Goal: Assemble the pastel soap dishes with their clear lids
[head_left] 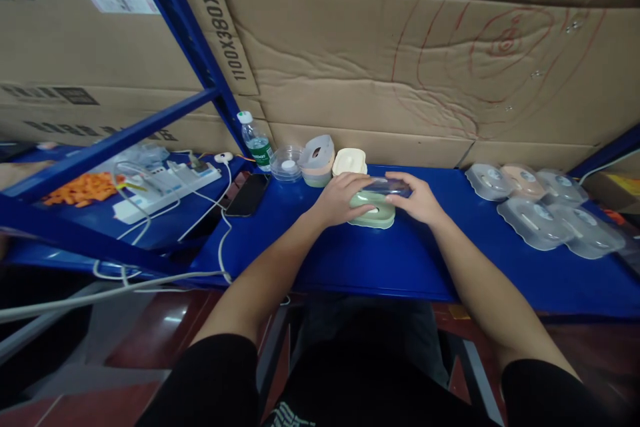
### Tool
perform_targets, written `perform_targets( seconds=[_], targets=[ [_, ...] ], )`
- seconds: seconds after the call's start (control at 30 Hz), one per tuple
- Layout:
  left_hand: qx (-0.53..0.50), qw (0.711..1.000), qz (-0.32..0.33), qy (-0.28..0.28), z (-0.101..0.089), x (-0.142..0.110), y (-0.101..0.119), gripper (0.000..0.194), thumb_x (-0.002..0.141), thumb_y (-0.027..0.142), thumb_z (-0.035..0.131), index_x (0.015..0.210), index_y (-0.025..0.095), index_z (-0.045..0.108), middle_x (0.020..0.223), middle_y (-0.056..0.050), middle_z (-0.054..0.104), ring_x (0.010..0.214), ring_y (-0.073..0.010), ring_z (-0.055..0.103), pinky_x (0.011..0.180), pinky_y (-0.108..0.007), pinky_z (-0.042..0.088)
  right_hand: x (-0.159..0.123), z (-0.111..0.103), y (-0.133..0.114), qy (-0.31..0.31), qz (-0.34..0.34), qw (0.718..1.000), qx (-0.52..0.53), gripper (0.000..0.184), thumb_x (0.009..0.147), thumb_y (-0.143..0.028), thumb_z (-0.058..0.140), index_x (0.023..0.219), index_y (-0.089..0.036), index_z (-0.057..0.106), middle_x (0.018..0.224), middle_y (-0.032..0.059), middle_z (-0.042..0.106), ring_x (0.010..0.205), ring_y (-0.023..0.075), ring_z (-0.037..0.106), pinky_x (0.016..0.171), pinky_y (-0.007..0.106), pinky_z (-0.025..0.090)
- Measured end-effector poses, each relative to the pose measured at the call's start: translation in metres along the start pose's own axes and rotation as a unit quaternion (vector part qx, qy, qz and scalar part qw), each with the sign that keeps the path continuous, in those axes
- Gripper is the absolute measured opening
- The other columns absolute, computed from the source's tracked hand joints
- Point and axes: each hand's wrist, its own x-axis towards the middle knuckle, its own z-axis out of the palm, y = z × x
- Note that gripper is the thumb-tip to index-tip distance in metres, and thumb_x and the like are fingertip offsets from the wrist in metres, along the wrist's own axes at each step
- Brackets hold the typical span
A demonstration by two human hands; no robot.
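A pale green plastic dish (381, 216) with rounded corners and a small white piece in it rests on the blue table in front of me. My left hand (345, 200) is curled around its left side, the thumb over the near rim. A clear plastic lid (383, 185) is tilted above the far part of the dish. My right hand (417, 197) grips the lid's right end between thumb and fingers. The left fingertips reach close to the lid's left end; whether they touch it I cannot tell. Just behind is a cream dish (350, 161).
Several clear-lidded boxes (540, 221) stand at the right. Stacked dishes (318, 163), a round clear container (287, 165), a water bottle (257, 143) and a phone (249, 195) are at the left. Past a blue frame post lie a power strip (170, 192) and orange pieces (85, 189).
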Motion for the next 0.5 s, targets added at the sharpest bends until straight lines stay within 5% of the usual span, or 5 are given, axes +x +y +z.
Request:
perform_targets(
  seconds=[0.13, 0.23, 0.37, 0.5],
  targets=[
    [0.015, 0.999, 0.003, 0.039, 0.001, -0.001, 0.000, 0.049, 0.109, 0.045, 0.052, 0.153, 0.023, 0.053, 0.140, -0.015, 0.070, 0.129, -0.0281, 0.068, 0.108, -0.052, 0.057, 0.001, 0.000, -0.010, 0.101, 0.079, 0.988, 0.088, 0.063, 0.084, -0.086, 0.064, 0.098, -0.024, 0.072, 0.082, 0.0055, 0.079, 0.057, 0.0198, 0.066, 0.057, 0.036, 0.056],
    [0.015, 1.000, 0.012, 0.023, -0.002, 0.000, 0.003, 0.060, 0.101, 0.063, 0.061, 0.149, 0.027, 0.058, 0.154, -0.016, 0.060, 0.136, -0.0310, 0.064, 0.107, -0.052, 0.059, 0.003, 0.003, -0.013, 0.139, 0.127, 0.974, 0.127, 0.064, 0.088, -0.088, 0.056, 0.085, -0.025, 0.067, 0.063, 0.0024, 0.071, 0.040, 0.0148, 0.051, 0.041, 0.031, 0.042],
    [0.034, 0.999, 0.033, -0.015, -0.008, 0.003, 0.005, 0.049, 0.093, 0.068, 0.070, 0.120, 0.027, 0.074, 0.162, -0.016, 0.052, 0.128, -0.0317, 0.067, 0.103, -0.053, 0.059, 0.008, 0.001, -0.010, 0.150, 0.152, 0.964, 0.159, 0.070, 0.087, -0.093, 0.049, 0.090, -0.025, 0.066, 0.063, 0.0027, 0.071, 0.035, 0.0135, 0.047, 0.036, 0.030, 0.038],
    [0.078, 0.996, -0.041, 0.029, -0.018, 0.000, -0.010, 0.041, 0.090, 0.065, 0.076, 0.101, 0.026, 0.076, 0.151, -0.013, 0.063, 0.126, -0.0330, 0.067, 0.107, -0.055, 0.053, 0.009, -0.003, -0.002, 0.115, 0.125, 0.970, 0.176, 0.081, 0.091, -0.092, 0.038, 0.123, -0.023, 0.066, 0.088, 0.0073, 0.080, 0.047, 0.0166, 0.063, 0.050, 0.035, 0.054]
  ],
)
